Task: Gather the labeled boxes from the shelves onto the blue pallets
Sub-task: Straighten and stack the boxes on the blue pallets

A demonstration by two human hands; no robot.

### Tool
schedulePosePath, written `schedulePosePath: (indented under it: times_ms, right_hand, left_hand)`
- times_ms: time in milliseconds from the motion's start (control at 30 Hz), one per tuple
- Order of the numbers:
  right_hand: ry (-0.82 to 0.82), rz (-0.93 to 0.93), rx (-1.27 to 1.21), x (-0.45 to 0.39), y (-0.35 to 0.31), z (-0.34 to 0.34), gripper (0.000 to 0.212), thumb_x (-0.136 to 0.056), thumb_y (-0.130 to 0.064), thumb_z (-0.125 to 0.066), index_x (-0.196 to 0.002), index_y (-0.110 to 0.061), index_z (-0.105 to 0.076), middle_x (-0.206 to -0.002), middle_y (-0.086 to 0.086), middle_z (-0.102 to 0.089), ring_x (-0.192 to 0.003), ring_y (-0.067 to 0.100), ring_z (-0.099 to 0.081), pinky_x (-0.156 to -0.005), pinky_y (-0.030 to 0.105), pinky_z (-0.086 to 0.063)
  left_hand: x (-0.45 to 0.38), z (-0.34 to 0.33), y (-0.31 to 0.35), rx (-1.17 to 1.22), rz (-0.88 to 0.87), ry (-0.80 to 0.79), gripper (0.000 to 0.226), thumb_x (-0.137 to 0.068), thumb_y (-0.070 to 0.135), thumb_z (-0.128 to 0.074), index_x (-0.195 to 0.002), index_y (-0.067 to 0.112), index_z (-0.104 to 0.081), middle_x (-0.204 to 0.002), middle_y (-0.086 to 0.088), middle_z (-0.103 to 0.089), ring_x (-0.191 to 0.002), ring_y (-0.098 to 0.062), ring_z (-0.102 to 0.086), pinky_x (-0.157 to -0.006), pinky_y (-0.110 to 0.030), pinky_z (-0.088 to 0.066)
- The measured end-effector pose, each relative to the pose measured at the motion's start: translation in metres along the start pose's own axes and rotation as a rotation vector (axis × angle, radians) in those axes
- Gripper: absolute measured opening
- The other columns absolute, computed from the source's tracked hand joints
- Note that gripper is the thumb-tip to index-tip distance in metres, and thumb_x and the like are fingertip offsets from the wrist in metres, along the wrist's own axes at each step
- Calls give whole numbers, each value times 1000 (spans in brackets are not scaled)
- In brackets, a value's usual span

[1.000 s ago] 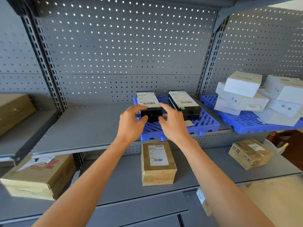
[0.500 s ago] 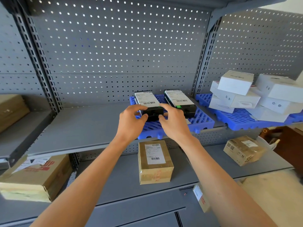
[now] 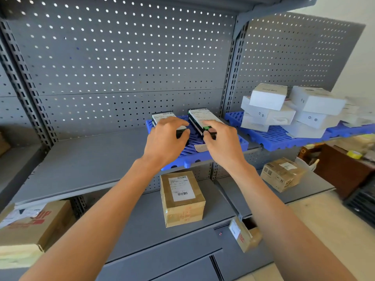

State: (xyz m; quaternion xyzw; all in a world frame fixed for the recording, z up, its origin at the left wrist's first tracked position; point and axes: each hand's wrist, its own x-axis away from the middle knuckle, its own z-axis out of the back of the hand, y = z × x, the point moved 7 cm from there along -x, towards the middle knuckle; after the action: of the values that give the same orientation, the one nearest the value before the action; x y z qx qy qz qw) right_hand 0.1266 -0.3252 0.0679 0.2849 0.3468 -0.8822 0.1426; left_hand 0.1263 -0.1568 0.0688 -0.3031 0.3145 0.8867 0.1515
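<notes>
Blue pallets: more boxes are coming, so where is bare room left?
Left pallet: only its front strip before the two black boxes, where both hands are. Right pallet: front left part bare; white boxes crowd the rest.

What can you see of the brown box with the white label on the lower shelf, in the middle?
The brown box is cardboard, sealed with clear tape, with red print on its front. A white label with barcodes lies on its top. It stands flat on the grey lower shelf, below the blue pallet. No hand touches it.
</notes>
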Motion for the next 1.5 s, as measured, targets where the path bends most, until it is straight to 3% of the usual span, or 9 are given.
schedulePosePath:
  times_ms: [167, 333, 533, 633, 733, 933, 1133, 1267, 1500]
  right_hand:
    - [50, -87, 59, 12, 21, 33, 35, -97, -12, -58, -131, -17, -64, -121, 1, -70, -104, 11, -64, -76, 0, -38]
    - [89, -212, 117, 29, 57, 73, 35, -97, -15, -58, -131, -17, -64, -121, 4, -69, -111, 19, -62, -92, 26, -45]
    - [158, -303, 171, 37, 107, 122, 43, -98, -17, -57, -141, -19, -54, -140, 0, -59, -128, 18, -51, -90, 10, -28]
    - [177, -333, 172, 33, 137, 139, 45, -98, -19, -57, -143, -21, -51, -145, -1, -54, -132, 18, -48, -106, 22, -33]
    - [187, -328, 169, 23, 167, 152, 49, -98, -22, -59, -146, -21, -48, -147, -1, -51, -134, 19, -46, -110, 30, -35]
    - [160, -259, 140, -7, 211, 159, 51, -97, -23, -61, -146, -23, -45, -144, -3, -53, -130, 16, -47, -100, 22, -36]
    - [160, -167, 14, -25, 224, 150, 62, -95, -19, -64, -150, -29, -37, -149, -7, -47, -132, 12, -42, -107, 30, -39]
    - [193, -136, -11, -33, 225, 149, 62, -95, -18, -64, -150, -27, -36, -147, -10, -46, -121, -4, -37, -101, 18, -32]
    - [219, -140, 2, -42, 226, 140, 56, -97, -24, -64, -148, -28, -40, -142, -7, -52, -126, 11, -44, -100, 22, -35]
  left_hand:
    - [-8, -22, 26, 70, -70, -55, 24, -96, 28, -61, -118, 22, -71, -120, 3, -68, -112, -18, -60, -90, -41, -53]
    - [-12, -48, 62, 175, -145, -96, 25, -97, 28, -62, -119, 21, -70, -124, 4, -67, -118, -18, -59, -96, -37, -51]
    - [-23, -87, 105, 313, -116, -163, 44, -97, 26, -63, -140, 20, -57, -140, 1, -57, -122, -18, -55, -102, -28, -44]
    - [-33, -112, 119, 352, -84, -180, 54, -97, 27, -64, -148, 21, -47, -143, -2, -55, -125, -23, -53, -105, -30, -42]
    - [-48, -141, 126, 401, -32, -168, 62, -93, 25, -68, -150, 22, -43, -142, -4, -56, -120, -36, -57, -103, -47, -48]
    - [-71, -181, 132, 485, 77, -68, 80, -89, 21, -73, -155, 27, -29, -157, 8, -36, -144, -13, -31, -114, -32, -33]
    - [-87, -203, 129, 549, 142, -29, 95, -85, 19, -77, -159, 29, -18, -162, 14, -26, -149, -8, -23, -122, -42, -26]
    - [-99, -210, 131, 583, 122, -43, 98, -84, 24, -78, -159, 30, -15, -161, 16, -29, -147, -5, -27, -120, -46, -30]
    - [-111, -216, 125, 602, 108, -43, 95, -84, 23, -79, -158, 31, -20, -152, 12, -43, -139, -9, -42, -107, -51, -46]
